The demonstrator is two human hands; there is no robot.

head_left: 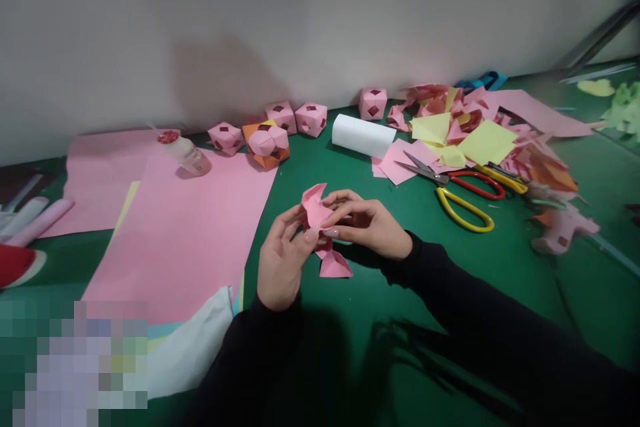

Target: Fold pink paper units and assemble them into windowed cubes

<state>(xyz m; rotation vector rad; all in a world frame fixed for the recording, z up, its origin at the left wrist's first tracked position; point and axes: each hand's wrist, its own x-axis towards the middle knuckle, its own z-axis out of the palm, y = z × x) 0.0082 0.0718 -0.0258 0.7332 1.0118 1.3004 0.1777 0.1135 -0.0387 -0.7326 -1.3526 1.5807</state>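
A pink folded paper piece (315, 203) is held between both hands above the green table. My left hand (285, 257) grips it from the left, thumb and fingertips closed on its middle. From the right, my right hand (367, 221) pinches the same piece with thumb and forefinger near the centre. One flared end of the paper points up, another spreads out below the fingers. The folds between the fingertips are partly hidden. Behind the hands stand finished-looking pink paper balls (311, 120) and an orange and pink one (270, 145).
Large pink sheets (190, 233) cover the left, with a small drink bottle (185, 153) on them. A white paper roll (363, 136) lies behind. To the right are scissors (443, 179), a paper scrap heap (467, 121) and a pink glue gun (557, 230). A wall closes the back.
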